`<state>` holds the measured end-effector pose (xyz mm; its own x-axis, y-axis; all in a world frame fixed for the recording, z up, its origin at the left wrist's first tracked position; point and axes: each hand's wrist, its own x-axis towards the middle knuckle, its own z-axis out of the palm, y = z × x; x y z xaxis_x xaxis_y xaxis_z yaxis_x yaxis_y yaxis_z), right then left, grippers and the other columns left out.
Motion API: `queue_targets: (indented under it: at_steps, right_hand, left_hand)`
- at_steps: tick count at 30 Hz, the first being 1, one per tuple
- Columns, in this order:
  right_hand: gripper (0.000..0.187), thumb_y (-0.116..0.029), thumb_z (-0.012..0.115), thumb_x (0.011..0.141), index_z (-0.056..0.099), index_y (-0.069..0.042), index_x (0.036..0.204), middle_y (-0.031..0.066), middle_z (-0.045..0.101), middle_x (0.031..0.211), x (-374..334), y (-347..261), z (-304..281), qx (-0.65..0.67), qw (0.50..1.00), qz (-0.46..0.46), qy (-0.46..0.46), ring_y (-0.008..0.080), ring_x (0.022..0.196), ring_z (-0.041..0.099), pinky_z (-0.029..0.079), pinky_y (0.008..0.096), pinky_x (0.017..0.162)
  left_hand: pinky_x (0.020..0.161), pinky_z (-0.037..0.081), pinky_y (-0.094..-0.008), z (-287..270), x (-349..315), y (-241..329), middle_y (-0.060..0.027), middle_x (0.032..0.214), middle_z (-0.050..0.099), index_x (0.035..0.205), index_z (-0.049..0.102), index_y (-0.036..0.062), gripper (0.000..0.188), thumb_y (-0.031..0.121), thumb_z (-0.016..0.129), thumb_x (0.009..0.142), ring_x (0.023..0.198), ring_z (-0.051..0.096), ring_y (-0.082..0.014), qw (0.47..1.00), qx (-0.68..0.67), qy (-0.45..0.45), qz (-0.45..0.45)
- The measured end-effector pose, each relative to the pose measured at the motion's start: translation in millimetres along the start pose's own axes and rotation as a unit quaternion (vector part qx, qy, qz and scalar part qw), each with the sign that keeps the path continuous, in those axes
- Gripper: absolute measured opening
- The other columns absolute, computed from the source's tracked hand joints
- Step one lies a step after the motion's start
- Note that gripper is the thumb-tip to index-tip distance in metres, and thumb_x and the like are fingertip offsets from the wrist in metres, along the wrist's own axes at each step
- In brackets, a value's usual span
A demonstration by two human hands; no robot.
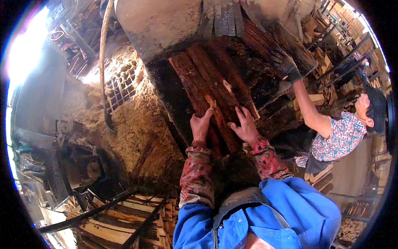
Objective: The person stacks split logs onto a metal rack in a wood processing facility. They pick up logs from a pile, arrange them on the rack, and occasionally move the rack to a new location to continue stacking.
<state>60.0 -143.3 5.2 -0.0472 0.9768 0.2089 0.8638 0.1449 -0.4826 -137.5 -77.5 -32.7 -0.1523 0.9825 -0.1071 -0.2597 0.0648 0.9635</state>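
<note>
The person's two bare hands are apart, set at the near part of several long, rough, dark reddish-brown wooden boards (198,74) that lie side by side on a blackened flat work surface (163,93). The left hand (201,125) touches the wood near a short orange-brown patch, and the right hand (246,128) rests across the boards with thumb and forefinger parted; whether either is closed around the wood, I cannot tell. To the right, a co-worker in a patterned short-sleeved shirt (340,137) reaches a dark-gloved hand (286,65) to more dark boards. On the left, a long curved wooden-handled tool (103,54) stands by a heap of tan sawdust (139,135)
</note>
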Motion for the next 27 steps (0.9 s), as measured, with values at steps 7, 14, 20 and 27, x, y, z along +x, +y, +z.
queue_targets:
  at_steps: [7,14,20,27]
  right_hand:
    - [0.058,-0.038,0.072,0.083,0.058,-0.001,0.125,0.0208,0.049,0.128,4.5,23.1,-14.0,0.062,0.997,0.011,0.043,0.0383,0.119,0.048,0.042,0.0451,0.1]
    - [0.072,-0.034,0.075,0.079,0.047,-0.002,0.137,0.0218,0.049,0.133,34.2,84.8,-27.0,-0.009,0.988,0.15,0.034,0.043,0.12,0.048,0.043,0.0459,0.1]
    - [0.087,-0.037,0.078,0.074,0.04,0.001,0.143,0.0262,0.05,0.136,71.6,104.5,-43.8,0.082,0.984,0.155,-0.035,0.0427,0.121,0.052,0.045,0.0451,0.1]
    - [0.067,-0.032,0.076,0.078,0.055,0.01,0.125,0.022,0.066,0.115,92.7,93.8,-70.6,0.274,0.954,0.121,-0.031,0.0292,0.103,0.066,0.05,0.0368,0.091]
  left_hand:
    - [0.081,0.052,-0.0337,5.5,-10.2,17.5,-0.0126,0.104,0.069,0.111,0.061,-0.0112,0.055,0.029,0.081,0.079,0.092,0.065,-0.0187,0.999,0.039,-0.011,-0.027]
    - [0.088,0.048,-0.0287,10.1,5.5,1.3,-0.0093,0.106,0.069,0.107,0.064,-0.0115,0.037,0.018,0.073,0.086,0.094,0.065,-0.0155,0.995,-0.087,-0.022,-0.031]
    - [0.099,0.042,-0.0343,22.4,0.9,30.8,-0.0151,0.11,0.068,0.113,0.057,-0.0161,0.053,0.025,0.076,0.085,0.098,0.065,-0.0175,0.998,0.029,-0.025,-0.045]
    - [0.084,0.05,-0.0357,19.1,9.3,25.0,-0.0127,0.112,0.066,0.116,0.061,-0.0067,0.055,0.031,0.08,0.08,0.099,0.063,-0.0197,0.997,0.058,-0.002,-0.048]
